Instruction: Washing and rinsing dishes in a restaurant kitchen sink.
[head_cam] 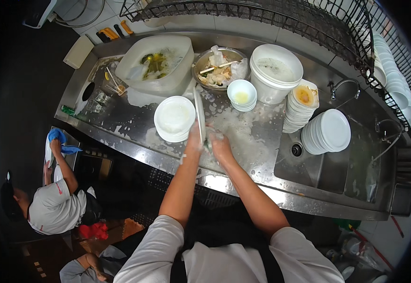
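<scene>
My left hand (pixel 195 138) grips a white plate (pixel 200 113), held upright on edge above the steel counter, with suds on the wrist. Close on its right, my right hand (pixel 218 144) is sudsy and blurred, its fingers curled round something greenish, perhaps a scouring pad, near the plate's lower edge. A stack of white plates (pixel 174 118) stands just left of the held plate. Stacked small white bowls (pixel 242 94), the top one holding yellowish liquid, stand beyond my hands, near a steel bowl of food scraps (pixel 220 67) with chopsticks.
A tub of soapy water (pixel 156 63) and a white bucket (pixel 276 69) stand at the back. Dish stacks (pixel 301 106) and round plates (pixel 326 131) are by the sink (pixel 311 166). Glasses (pixel 97 100) lie left. A wire rack (pixel 262 10) hangs above. A co-worker (pixel 55 201) wipes with a blue cloth.
</scene>
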